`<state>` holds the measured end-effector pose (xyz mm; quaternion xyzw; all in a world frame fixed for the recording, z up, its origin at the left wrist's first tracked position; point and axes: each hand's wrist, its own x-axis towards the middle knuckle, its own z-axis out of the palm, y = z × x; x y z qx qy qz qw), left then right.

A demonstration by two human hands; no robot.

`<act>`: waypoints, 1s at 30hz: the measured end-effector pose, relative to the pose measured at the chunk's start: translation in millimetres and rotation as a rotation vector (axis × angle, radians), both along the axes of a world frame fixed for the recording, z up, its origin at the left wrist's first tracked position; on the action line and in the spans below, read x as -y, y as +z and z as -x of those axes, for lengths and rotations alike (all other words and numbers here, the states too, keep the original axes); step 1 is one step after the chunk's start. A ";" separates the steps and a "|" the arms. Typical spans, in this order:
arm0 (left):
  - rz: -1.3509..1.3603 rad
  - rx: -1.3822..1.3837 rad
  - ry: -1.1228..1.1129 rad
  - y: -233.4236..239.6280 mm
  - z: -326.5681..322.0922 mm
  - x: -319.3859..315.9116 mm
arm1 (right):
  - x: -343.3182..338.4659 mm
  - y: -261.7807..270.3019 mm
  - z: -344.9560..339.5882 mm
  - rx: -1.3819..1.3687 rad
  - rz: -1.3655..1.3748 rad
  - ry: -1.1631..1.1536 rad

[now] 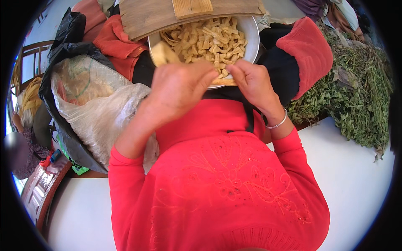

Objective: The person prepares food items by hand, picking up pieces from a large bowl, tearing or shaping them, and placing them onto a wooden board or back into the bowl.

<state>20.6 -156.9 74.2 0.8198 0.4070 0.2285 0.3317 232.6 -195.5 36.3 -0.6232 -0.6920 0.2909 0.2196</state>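
Note:
A strip of pale tan sheet material (225, 82), perhaps dried bean curd, runs between my hands over the near rim of a white metal basin (253, 34). My left hand (183, 84) grips its left part, and a blurred tan piece (164, 55) sticks up beyond the knuckles. The fingertips of my right hand (255, 82) pinch the other end; a silver bangle (279, 125) circles that wrist. Many short, knotted-looking tan pieces (216, 40) fill the basin. Longer loose strips (171, 37) lie along its left side, partly under a wooden board (150, 17).
A plastic sack (94, 91) inside a black bag (47, 78) stands at my left. Heaped green plants (351, 94) lie on the right. Red cloths (309, 53) cover my knees. Another person (26, 150) appears at the far left, near a wooden chair (34, 62).

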 end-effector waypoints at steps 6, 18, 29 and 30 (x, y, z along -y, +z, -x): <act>0.572 0.526 -0.043 7.9 -11.7 -37.3 | 6.4 95.0 18.0 -0.911 0.362 0.382; 1.077 0.883 0.113 -48.6 -39.4 -27.7 | -62.3 1.4 31.1 -0.123 -0.483 -0.181; -0.296 0.114 0.070 -69.2 -26.0 -17.7 | -28.3 -54.1 26.6 -1.312 0.610 -0.270; -0.290 0.181 0.071 -72.7 -27.2 -18.3 | -29.9 -50.7 24.4 -1.403 0.677 -0.223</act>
